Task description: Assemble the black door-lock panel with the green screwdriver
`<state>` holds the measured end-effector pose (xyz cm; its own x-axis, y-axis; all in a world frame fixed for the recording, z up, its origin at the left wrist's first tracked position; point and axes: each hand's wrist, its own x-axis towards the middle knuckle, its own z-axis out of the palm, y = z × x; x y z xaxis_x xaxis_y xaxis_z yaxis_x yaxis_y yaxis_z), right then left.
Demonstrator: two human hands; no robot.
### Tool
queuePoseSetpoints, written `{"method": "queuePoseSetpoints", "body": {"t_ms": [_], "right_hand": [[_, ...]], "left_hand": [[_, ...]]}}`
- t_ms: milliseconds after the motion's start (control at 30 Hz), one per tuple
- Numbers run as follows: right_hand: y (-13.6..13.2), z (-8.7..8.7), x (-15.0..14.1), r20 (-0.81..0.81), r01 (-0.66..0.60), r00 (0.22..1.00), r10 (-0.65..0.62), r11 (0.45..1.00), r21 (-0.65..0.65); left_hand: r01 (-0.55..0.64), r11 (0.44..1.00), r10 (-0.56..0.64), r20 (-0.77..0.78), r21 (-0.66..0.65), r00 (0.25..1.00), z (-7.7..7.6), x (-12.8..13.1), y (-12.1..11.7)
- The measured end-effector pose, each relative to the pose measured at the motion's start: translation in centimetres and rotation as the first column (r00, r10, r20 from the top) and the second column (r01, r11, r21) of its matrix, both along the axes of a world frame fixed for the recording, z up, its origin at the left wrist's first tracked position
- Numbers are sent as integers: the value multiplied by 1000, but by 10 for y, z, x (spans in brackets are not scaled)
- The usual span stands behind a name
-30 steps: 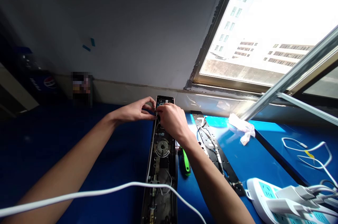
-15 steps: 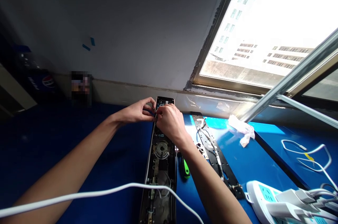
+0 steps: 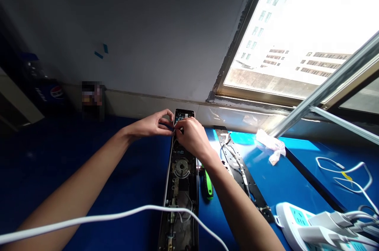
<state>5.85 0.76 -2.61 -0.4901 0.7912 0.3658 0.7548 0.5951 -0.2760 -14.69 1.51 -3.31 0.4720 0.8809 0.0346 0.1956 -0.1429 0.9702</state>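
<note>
An opened electronic door lock body lies lengthwise on the blue table, with a circuit board and a round latch mechanism showing. At its far end, my left hand pinches a small dark-blue strip, possibly a wire. My right hand covers part of the board, its fingertips meeting the left hand's; what those fingertips hold is hidden. A green-handled screwdriver lies just right of the lock.
A black perforated metal plate with a white wire lies to the right. Farther right are a crumpled white tissue, a loose white cable, and a white power strip with plugs. A white cable crosses in front of the lock.
Both hands stay at the lock's far end, with only slight finger movement. The whole view has shifted a little.
</note>
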Motion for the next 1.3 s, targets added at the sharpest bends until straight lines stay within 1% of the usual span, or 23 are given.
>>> {"method": "queuePoseSetpoints", "body": {"t_ms": [100, 167, 267, 333, 433, 567, 667, 800, 900, 1067, 1200, 1300], "right_hand": [[3, 6, 8, -12, -72, 997, 72, 997, -38], [5, 10, 14, -23, -91, 996, 90, 995, -48], [7, 14, 19, -35, -97, 995, 95, 995, -40], [7, 15, 21, -37, -109, 994, 107, 994, -33], [7, 12, 20, -44, -119, 992, 118, 993, -19], [7, 5, 12, -55, -96, 994, 97, 995, 11], [9, 0, 7, -54, -84, 995, 85, 996, 22], [11, -3, 5, -50, -79, 996, 80, 997, 22], [11, -4, 5, -47, -89, 995, 89, 996, 15], [11, -2, 9, -55, -133, 990, 133, 991, -12], [11, 1, 13, -59, -190, 980, 189, 982, -21], [11, 2, 14, -62, -200, 978, 199, 980, -16]], "left_hand": [[34, 999, -34, -24, 9, 999, -1, -7, 1], [50, 999, -49, -62, 11, 997, 0, -10, 2], [11, 999, -5, -116, 45, 993, 3, -11, 2], [-3, 1000, 6, -109, 27, 994, 4, -10, 1], [11, 1000, -12, -70, -11, 997, 4, -8, 1], [15, 1000, -14, -68, 12, 998, 3, -7, 1], [16, 1000, -15, -33, 3, 999, 4, -7, 1], [14, 1000, -13, -38, 22, 999, 7, -6, -1], [4, 999, -2, -67, 37, 998, 9, -4, -2], [0, 996, 14, -158, 90, 987, 12, -1, -7], [21, 993, 6, -224, 116, 975, 15, 0, -11], [45, 991, -9, -268, 129, 963, 17, 0, -13]]}}
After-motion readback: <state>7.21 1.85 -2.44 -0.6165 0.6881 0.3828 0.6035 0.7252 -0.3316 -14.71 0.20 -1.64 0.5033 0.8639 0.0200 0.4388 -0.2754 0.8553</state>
